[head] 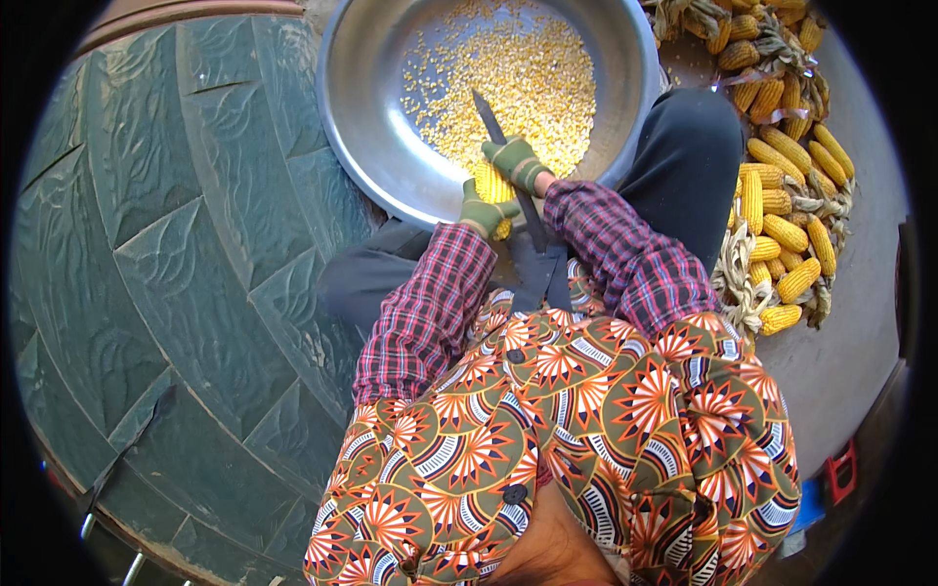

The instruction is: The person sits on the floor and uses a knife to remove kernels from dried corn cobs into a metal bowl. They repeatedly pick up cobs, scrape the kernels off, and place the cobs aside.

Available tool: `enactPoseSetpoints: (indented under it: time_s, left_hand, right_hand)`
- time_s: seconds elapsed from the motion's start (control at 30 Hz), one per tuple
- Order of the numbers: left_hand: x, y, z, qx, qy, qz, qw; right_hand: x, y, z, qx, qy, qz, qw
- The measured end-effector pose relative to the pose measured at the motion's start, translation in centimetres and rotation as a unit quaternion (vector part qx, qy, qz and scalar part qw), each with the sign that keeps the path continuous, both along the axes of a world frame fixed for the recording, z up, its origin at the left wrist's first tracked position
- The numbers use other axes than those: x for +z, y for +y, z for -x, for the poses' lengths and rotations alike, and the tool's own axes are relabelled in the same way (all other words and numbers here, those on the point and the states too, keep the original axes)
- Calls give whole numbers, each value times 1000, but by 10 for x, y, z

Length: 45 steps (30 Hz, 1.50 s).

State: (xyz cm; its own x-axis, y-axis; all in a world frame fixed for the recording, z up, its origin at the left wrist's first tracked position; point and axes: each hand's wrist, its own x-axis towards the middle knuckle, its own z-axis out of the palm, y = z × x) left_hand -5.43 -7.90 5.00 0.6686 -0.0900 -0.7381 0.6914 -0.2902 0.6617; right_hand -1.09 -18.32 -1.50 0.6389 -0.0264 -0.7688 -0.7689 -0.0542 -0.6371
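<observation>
A yellow corn cob (493, 183) with kernels on it is gripped near its lower end by my left hand (485, 214), in a green glove with bare fingertips. My right hand (515, 162), gloved the same way, is closed over a long dark flat metal bar (489, 117), just beside the cob's upper end. Its fingers' undersides are hidden. The bar slants from above the basin to dark cloth (541, 275) at my lap. Below both hands, loose corn kernels (542, 80) lie in a wide metal basin (366, 139).
A heap of corn cobs (788, 231) with dry husks lies at the right, beside my bent knee (692, 139). Left of me spreads a creased dark green padded cover (183, 242). A red plastic object (843, 472) and a blue one (808, 505) stand at lower right.
</observation>
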Motion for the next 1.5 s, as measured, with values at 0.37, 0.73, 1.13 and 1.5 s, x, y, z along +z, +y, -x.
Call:
enactPoseSetpoints:
  time_s: [0.37,0.73,1.13,1.5]
  left_hand:
    - [11,24,4,130,85,192,969]
    - [13,-3,-14,-226,-15,-172,959]
    - [5,30,-3,53,101,187,976]
    - [19,-17,-26,-374,-40,-346,860]
  right_hand:
    - [21,-3,-7,-62,75,-144,985]
    - [-10,6,0,3,8,30,1000]
    - [-4,0,-1,-95,51,-163,981]
    - [16,0,-4,6,-1,18,1000]
